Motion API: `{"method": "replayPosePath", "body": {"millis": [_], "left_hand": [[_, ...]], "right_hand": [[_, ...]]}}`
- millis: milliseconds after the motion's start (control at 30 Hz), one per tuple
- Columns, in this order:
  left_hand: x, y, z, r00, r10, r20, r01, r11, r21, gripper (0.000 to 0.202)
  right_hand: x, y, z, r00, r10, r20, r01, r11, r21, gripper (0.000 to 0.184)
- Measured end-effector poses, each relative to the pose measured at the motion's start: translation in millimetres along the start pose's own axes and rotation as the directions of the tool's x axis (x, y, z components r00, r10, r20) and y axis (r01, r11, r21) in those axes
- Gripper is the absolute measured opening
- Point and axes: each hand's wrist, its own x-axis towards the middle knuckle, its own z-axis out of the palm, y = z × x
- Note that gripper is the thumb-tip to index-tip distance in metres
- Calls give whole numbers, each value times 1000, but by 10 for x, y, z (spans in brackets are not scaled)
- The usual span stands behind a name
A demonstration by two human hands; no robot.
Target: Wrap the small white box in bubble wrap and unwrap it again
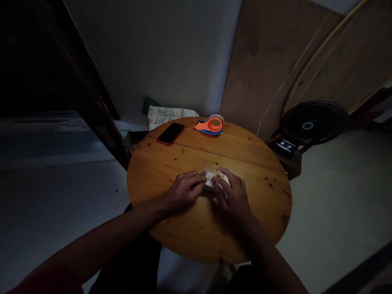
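Note:
A small whitish block-shaped packet (210, 176) lies on the round wooden table (183, 159), between my two hands. My left hand (186, 187) is closed, its fingertips pinching the packet's left end. From the right, my right hand (232, 192) bends over the packet, with fingers on its top and near side and the index finger reaching along its far edge. My fingers cover much of the packet, and its markings are too dim to read. Something pale and see-through shows by its far left corner, too blurred to name.
An orange and blue tape dispenser (211, 125) stands near the table's far edge. Left of it lies a phone (170, 134) with a dark screen and red rim. Behind the table is a printed white sack (168, 115). A black fan (308, 124) stands at the right.

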Motion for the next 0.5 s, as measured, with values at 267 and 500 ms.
{"method": "replayPosePath", "body": {"millis": [267, 500], "left_hand": [[-3, -11, 19, 1000, -4, -15, 4, 1000, -6, 20], [6, -4, 1, 1000, 10, 2, -10, 1000, 0, 21]], "right_hand": [[20, 8, -5, 998, -59, 15, 60, 995, -74, 33], [12, 20, -1, 995, -94, 14, 95, 994, -57, 33]]}}
